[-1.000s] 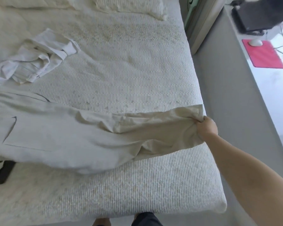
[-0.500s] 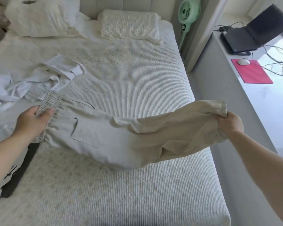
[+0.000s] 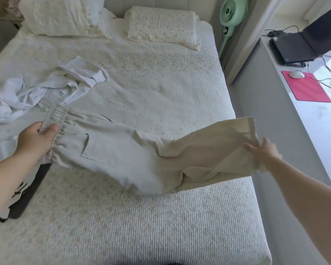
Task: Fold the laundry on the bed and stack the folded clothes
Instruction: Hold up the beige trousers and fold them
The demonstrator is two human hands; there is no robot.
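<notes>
Fingers of left hand [image 3: 33, 139] and right hand [image 3: 264, 152] pinch waistband and hems, stretching beige linen elastic-waist trousers [image 3: 134, 150] flat for folding.

Left hand [image 3: 35, 138] reaching in from lower left, fingers and thumb pinching an elastic waistband [image 3: 54, 117]. Right hand [image 3: 264, 152] extending from lower right, fingers gripping the trouser hem [image 3: 254, 138].
</notes>
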